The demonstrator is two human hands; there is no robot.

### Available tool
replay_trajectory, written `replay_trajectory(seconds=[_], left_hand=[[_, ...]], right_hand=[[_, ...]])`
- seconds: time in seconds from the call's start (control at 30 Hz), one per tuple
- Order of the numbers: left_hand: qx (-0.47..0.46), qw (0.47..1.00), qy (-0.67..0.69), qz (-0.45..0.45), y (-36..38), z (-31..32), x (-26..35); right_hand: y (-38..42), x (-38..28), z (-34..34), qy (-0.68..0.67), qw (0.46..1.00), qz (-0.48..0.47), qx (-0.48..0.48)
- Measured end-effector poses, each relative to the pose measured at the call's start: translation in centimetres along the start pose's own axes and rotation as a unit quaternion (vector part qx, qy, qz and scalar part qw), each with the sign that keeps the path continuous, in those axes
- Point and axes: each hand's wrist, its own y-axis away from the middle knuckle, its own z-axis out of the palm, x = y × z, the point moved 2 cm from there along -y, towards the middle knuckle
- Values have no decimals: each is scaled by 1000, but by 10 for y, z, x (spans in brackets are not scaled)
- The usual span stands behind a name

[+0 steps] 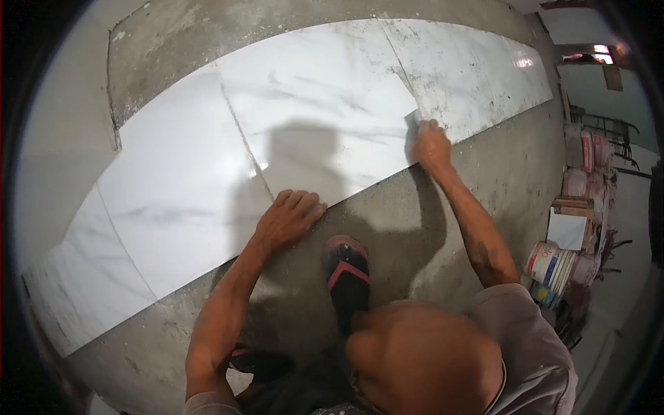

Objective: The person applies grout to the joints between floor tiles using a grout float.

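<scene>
White marble-patterned tiles (304,90) lie in a row on the concrete floor, with thin joints between them. My left hand (289,218) rests at the near edge of the row beside a joint, its bent fingers spread on the surface with nothing in them. Farther right, my right hand (433,146) is closed at the near end of another joint. A small greyish shape shows at its fingertips; I cannot tell what it holds. The dusty, stained tile (477,79) lies just beyond that hand.
Bare concrete (387,207) runs along the row's near side, where a foot in a sandal (348,259) stands. A head (425,353) fills the lower middle. Along the right wall are a paint bucket (551,266), stacked bags (588,152) and a white square piece (567,228).
</scene>
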Motion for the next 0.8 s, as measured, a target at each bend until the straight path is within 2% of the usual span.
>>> replay_trajectory(seconds=[0.07, 0.13, 0.2, 0.33, 0.43, 0.47, 0.53, 0.63, 0.67, 0.7, 0.73, 0.8], left_hand=[[16, 1000, 1, 7, -2, 1, -3], [27, 999, -1, 17, 1, 0, -3], [24, 999, -12, 20, 2, 0, -3], [11, 1000, -12, 14, 2, 2, -3], [12, 1000, 8, 9, 3, 6, -5], [8, 1000, 7, 7, 3, 8, -3], [4, 1000, -4, 1, 3, 8, -4], [-13, 1000, -3, 0, 0, 2, -2], [7, 1000, -4, 8, 0, 1, 1], [31, 999, -10, 12, -1, 0, 0], [51, 998, -14, 15, 0, 0, -2], [65, 997, -28, 17, 0, -4, -1]], right_hand=[[16, -38, -3, -19, 999, -9, -47], [63, -90, -24, -81, 976, -201, -10], [89, -121, -16, -147, 964, -205, -82], [85, -130, -14, -71, 952, -296, -1], [15, -95, 17, -39, 939, -337, 47], [-26, -85, -2, 31, 965, -260, 29], [-101, -48, -8, 65, 966, -202, 145], [-139, -64, 0, 7, 991, -117, 61], [-114, -91, 3, 11, 983, -146, 113], [-81, -117, -5, 26, 968, -224, 106], [-52, -134, 22, -19, 973, -215, 77], [-42, -140, 18, 36, 959, -257, 113]])
